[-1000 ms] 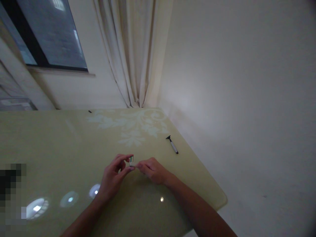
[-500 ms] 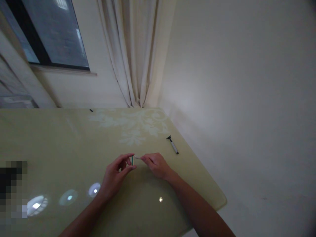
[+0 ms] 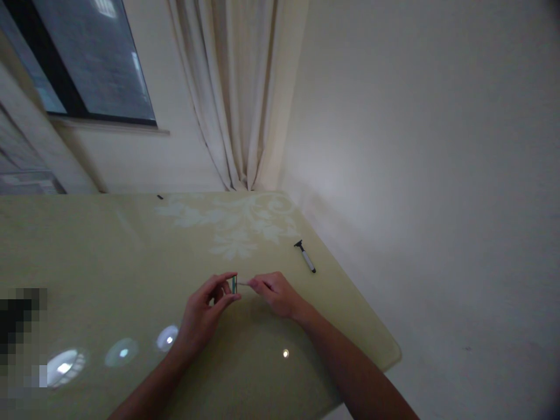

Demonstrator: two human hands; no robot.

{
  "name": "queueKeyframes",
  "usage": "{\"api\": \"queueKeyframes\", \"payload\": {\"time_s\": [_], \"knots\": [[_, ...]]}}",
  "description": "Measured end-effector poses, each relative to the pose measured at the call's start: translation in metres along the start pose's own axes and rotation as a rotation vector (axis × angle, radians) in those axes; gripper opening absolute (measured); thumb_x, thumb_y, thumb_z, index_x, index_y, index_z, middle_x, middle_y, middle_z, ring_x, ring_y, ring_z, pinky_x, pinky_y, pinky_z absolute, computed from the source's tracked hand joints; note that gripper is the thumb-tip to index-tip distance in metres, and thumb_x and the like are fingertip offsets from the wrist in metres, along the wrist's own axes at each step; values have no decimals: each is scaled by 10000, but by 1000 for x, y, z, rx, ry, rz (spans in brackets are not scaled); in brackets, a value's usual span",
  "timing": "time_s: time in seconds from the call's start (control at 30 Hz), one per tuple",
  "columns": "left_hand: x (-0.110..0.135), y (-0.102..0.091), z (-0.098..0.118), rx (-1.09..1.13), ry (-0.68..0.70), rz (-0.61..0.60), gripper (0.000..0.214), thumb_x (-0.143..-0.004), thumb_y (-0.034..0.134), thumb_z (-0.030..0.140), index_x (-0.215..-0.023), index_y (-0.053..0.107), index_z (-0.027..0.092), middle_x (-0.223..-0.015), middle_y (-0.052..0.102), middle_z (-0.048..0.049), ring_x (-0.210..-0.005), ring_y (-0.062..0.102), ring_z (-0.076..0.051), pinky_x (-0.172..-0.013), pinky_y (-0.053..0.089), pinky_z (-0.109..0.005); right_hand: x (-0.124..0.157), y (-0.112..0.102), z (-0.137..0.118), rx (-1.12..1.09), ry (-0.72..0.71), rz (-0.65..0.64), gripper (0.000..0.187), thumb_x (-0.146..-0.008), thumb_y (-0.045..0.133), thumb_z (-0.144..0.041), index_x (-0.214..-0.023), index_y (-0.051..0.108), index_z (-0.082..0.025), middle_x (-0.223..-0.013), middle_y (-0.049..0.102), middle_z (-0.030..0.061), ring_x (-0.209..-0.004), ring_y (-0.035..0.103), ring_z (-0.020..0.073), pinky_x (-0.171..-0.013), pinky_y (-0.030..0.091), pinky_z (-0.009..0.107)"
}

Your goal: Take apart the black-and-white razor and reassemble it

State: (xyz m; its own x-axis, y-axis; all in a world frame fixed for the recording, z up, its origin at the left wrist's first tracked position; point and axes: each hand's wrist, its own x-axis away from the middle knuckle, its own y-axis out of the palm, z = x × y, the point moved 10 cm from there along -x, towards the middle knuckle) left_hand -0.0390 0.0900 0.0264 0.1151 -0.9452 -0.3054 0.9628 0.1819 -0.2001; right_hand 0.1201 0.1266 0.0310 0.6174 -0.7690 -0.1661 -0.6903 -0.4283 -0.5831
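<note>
We find a small, thin, green-and-pale rectangular piece (image 3: 234,284) pinched on edge between thumb and forefinger of the left hand (image 3: 203,307), above the tabletop. The right hand (image 3: 278,295), fingers pressed together, pinches a thin pale stick (image 3: 243,284), its free end at the piece's right side. Too small in view for us to tell whether the piece is a box or solid.

Below, we note a smooth, glossy yellow-green tabletop (image 3: 100,256) with white leaf-and-scroll patterning. Beyond the right hand lies a T-shaped razor (image 3: 307,260), grey handle, black head; near the far edge, a tiny dark scrap (image 3: 160,197). Behind: a softly pleated cream cloth curtain (image 3: 236,87), plain pale wall (image 3: 415,163) to the right.
</note>
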Motion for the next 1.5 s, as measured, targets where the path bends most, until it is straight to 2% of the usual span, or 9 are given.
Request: {"api": "queueKeyframes", "payload": {"time_s": [0.1, 0.23, 0.43, 0.6, 0.77, 0.97, 1.13, 1.3, 1.5], "knots": [[0, 0, 0, -8, 3, -2, 349, -794, 768, 378, -1116, 751, 245, -724, 611, 39, -640, 565, -133, -630, 464, -248, 1, 7, -6, -26, -48, -52, 538, -1055, 409, -537, -651, 462, -185, -610, 396, -51, -584, 388, 101, -592, 263, 251], [0, 2, 0, -3, -2, -34, 338, -791, 773, 376, -1101, 762, 243, -714, 606, 37, -625, 557, -129, -617, 459, -242, -1, -5, 0, 61, -12, 50, 548, -1057, 408, -533, -639, 466, -184, -604, 399, -46, -587, 383, 106, -597, 253, 261], [0, 5, -1, 52, -37, -57, 361, -787, 777, 377, -1118, 763, 234, -712, 602, 30, -653, 573, -135, -632, 466, -245, 0, 0, -5, 38, -49, 14, 565, -1052, 396, -563, -638, 475, -186, -609, 425, -40, -593, 402, 110, -597, 270, 257], [0, 9, -11, 80, -80, -90, 370, -768, 794, 391, -1098, 774, 225, -726, 613, 20, -655, 580, -137, -634, 477, -252, 0, -10, 1, 108, -5, 103, 558, -1055, 407, -547, -639, 475, -182, -606, 419, -44, -585, 395, 104, -597, 250, 262], [2, 11, -10, 116, -85, -111, 367, -781, 789, 377, -1117, 762, 231, -735, 606, 25, -685, 594, -141, -671, 487, -259, 1, -1, -2, 41, -44, 31, 551, -1060, 399, -543, -645, 463, -185, -601, 403, -49, -583, 397, 102, -602, 265, 253], [2, 12, -14, 139, -125, -110, 362, -762, 802, 389, -1078, 763, 217, -726, 603, 26, -675, 588, -144, -656, 482, -260, 1, -11, -1, 74, -26, 90, 523, -1055, 425, -504, -645, 468, -183, -600, 398, -49, -577, 387, 101, -595, 243, 260], [1, 11, -12, 150, -118, -101, 385, -774, 796, 391, -1118, 757, 223, -726, 591, 32, -689, 588, -142, -676, 484, -256, 2, -1, -9, 0, -87, 13, 524, -1051, 425, -510, -642, 455, -185, -604, 393, -51, -574, 388, 97, -596, 254, 254], [1, 8, -14, 113, -117, -91, 384, -767, 799, 393, -1107, 761, 219, -703, 575, 40, -649, 562, -130, -629, 455, -236, 0, -13, 1, 106, -21, 100, 524, -1042, 434, -508, -630, 448, -183, -591, 383, -52, -567, 370, 96, -590, 239, 262], [1, 7, -15, 117, -105, -68, 395, -761, 802, 387, -1121, 759, 231, -732, 598, 34, -679, 580, -137, -665, 470, -246, 2, 5, -6, -26, -64, -49, 525, -1033, 440, -532, -634, 440, -190, -587, 364, -57, -561, 372, 96, -578, 264, 247]]}}
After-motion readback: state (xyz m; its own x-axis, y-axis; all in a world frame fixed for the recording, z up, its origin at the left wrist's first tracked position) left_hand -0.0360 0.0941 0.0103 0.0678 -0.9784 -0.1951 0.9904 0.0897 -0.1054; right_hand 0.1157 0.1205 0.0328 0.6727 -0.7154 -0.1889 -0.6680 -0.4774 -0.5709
